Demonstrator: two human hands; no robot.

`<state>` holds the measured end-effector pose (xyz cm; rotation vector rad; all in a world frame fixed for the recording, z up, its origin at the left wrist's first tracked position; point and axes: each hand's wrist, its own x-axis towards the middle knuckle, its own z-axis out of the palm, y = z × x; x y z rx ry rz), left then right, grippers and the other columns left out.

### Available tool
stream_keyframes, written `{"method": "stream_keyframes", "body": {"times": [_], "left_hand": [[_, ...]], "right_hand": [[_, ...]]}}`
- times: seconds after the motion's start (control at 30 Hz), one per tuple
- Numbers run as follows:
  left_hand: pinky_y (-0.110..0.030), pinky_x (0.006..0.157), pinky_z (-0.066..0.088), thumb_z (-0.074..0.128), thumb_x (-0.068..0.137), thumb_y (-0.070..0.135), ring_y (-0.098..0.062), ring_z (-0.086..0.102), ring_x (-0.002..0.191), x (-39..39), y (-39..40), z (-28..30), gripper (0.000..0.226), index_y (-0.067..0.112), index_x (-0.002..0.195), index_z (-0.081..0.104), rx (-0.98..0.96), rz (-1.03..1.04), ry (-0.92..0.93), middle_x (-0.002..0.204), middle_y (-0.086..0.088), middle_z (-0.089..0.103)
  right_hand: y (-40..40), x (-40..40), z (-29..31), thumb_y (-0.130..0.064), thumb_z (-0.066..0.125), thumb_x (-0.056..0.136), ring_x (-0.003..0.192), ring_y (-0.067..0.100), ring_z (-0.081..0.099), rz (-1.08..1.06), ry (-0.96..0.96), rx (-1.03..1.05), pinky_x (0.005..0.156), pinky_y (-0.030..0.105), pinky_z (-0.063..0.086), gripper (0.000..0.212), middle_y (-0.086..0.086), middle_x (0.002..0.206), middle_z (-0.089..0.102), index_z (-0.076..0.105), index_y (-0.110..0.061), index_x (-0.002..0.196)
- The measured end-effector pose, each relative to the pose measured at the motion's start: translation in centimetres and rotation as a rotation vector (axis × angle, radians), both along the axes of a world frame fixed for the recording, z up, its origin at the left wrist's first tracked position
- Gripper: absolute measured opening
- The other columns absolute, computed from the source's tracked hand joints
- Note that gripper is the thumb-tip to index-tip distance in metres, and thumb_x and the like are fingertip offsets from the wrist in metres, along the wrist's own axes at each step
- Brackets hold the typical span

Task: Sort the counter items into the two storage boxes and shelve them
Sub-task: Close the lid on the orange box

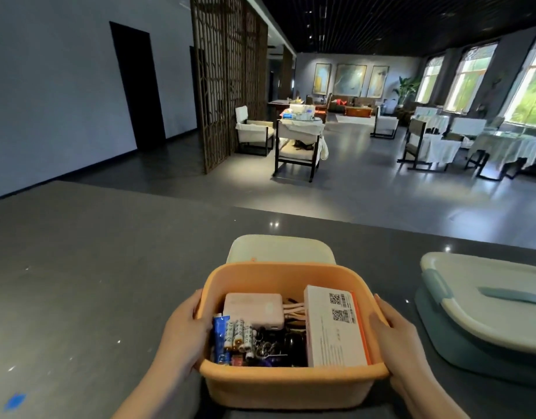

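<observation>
An orange storage box (291,385) sits near the counter's front edge, lid off. Inside lie a pink charger with cables (253,309), a pack of batteries (238,334), a white carton with QR codes (336,331) and dark small items. My left hand (182,334) grips the box's left wall. My right hand (393,337) grips its right wall. A white lid (279,247) lies flat just behind the box. At the right stands a blue-grey storage box (460,355) with its white lid (484,300) on.
The dark grey counter (79,282) stretches left and back. A blue tape mark (14,401) is at the front left. Beyond the counter are chairs (297,149), covered tables (502,146) and a wooden screen (227,77).
</observation>
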<state>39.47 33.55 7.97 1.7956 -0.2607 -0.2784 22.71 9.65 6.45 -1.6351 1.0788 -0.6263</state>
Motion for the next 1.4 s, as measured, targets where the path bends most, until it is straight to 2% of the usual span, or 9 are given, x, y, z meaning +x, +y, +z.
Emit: {"method": "stream_keyframes", "body": {"times": [0.13,0.27,0.4,0.63,0.83,1.0,1.17,1.3,1.4], "left_hand": [[-0.033,0.077,0.050,0.053,0.084,-0.001,-0.011,0.065,0.090,-2.5,0.5,-1.7,0.042,0.037,0.092,0.068,-0.017,0.033,-0.009,0.091,0.008,0.072],[-0.026,0.063,0.046,0.054,0.080,-0.004,0.001,0.065,0.075,-2.7,-0.2,-1.6,0.045,0.038,0.086,0.068,-0.084,0.088,0.029,0.081,0.016,0.071],[-0.018,0.059,0.037,0.060,0.079,0.002,0.009,0.059,0.075,-2.1,-1.9,-1.0,0.041,0.042,0.090,0.062,-0.125,0.145,-0.003,0.079,0.024,0.065],[-0.017,0.064,0.037,0.051,0.091,0.020,0.006,0.054,0.083,1.6,-6.4,-2.0,0.023,0.043,0.097,0.054,-0.058,0.093,-0.070,0.093,0.020,0.059],[-0.009,0.054,0.042,0.051,0.089,0.011,0.016,0.054,0.070,5.3,-9.0,-2.7,0.043,0.049,0.070,0.055,-0.064,-0.076,-0.160,0.076,0.026,0.060],[-0.026,0.096,0.042,0.048,0.094,0.033,0.002,0.052,0.111,10.9,-8.7,-5.0,0.030,0.048,0.120,0.053,-0.058,-0.161,-0.049,0.126,0.016,0.053],[-0.018,0.088,0.031,0.044,0.098,0.022,-0.006,0.047,0.116,19.3,-8.1,-7.7,0.031,0.020,0.125,0.056,0.276,-0.295,-0.402,0.134,0.000,0.055],[-0.029,0.115,0.014,0.030,0.101,0.032,-0.017,0.017,0.144,22.1,-10.2,-10.1,0.047,0.018,0.146,0.032,0.686,-0.664,-0.631,0.156,-0.001,0.025],[-0.035,0.115,0.014,0.025,0.100,0.040,-0.016,0.017,0.143,22.6,-10.4,-11.3,0.046,0.023,0.142,0.037,0.754,-0.693,-0.675,0.150,0.003,0.035]], "right_hand": [[1.2,-2.3,-1.2,-0.039,0.054,0.093,0.098,0.016,0.064,-0.011,0.034,-0.007,0.085,0.041,0.051,0.049,-0.003,0.121,0.066,0.044,-0.032,0.141],[1.2,-2.4,-1.8,-0.039,0.052,0.095,0.090,0.012,0.064,-0.002,0.065,-0.026,0.075,0.037,0.052,0.047,-0.005,0.112,0.065,0.042,-0.030,0.140],[0.3,-1.7,-1.8,-0.040,0.055,0.091,0.103,0.016,0.059,-0.022,0.057,-0.084,0.090,0.045,0.048,0.028,-0.001,0.121,0.059,0.056,-0.033,0.118],[-3.4,0.7,-1.4,-0.040,0.045,0.096,0.112,0.023,0.055,-0.077,0.189,-0.177,0.095,0.046,0.046,0.045,0.005,0.133,0.053,0.044,-0.025,0.138],[-5.0,3.0,-0.7,-0.037,0.040,0.097,0.110,0.026,0.055,-0.140,0.356,-0.320,0.086,0.041,0.046,0.041,0.007,0.130,0.054,0.050,-0.021,0.134],[-4.7,4.4,-0.2,-0.053,0.033,0.093,0.126,0.025,0.042,-0.147,0.757,-0.635,0.098,0.045,0.043,0.051,0.002,0.141,0.046,0.040,-0.027,0.137],[-0.7,14.1,2.1,-0.045,0.041,0.096,0.137,0.022,0.032,0.024,0.536,-0.753,0.113,0.043,0.025,0.050,0.000,0.148,0.040,0.039,-0.027,0.142],[2.3,22.2,2.3,-0.043,0.038,0.098,0.141,0.018,0.025,0.207,0.485,-0.787,0.117,0.040,0.020,0.048,-0.002,0.153,0.032,0.035,-0.030,0.144],[3.3,25.8,1.4,-0.043,0.034,0.099,0.143,0.017,0.021,0.304,0.530,-0.779,0.118,0.039,0.018,0.048,-0.003,0.155,0.027,0.031,-0.032,0.146]]}}
